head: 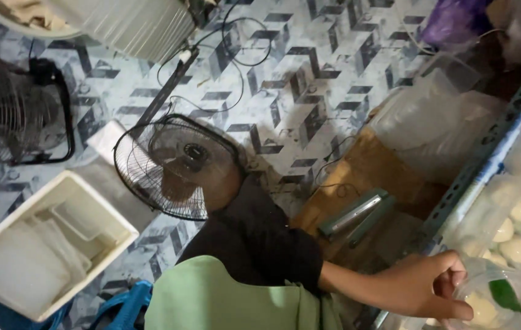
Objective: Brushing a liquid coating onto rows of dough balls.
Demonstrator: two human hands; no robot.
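Observation:
My right hand [422, 286] reaches out to the lower right, its fingers closed on the rim of a clear plastic bag [499, 299]. The bag holds pale round pieces and a green leaf. More bags of pale round pieces [520, 229] lie just above it on a shelf with a blue metal frame [474, 177]. My left hand is not in view. A black garment [254, 235] and a light green cloth [224, 296] fill the bottom centre.
A grey-green bag sealer [355, 215] lies on a wooden board [364, 168] left of the shelf. Two floor fans [175, 165] [10, 110], a white tub [40, 244], a power strip with cables [172, 85] and clear plastic bags [431, 116] lie on the patterned floor.

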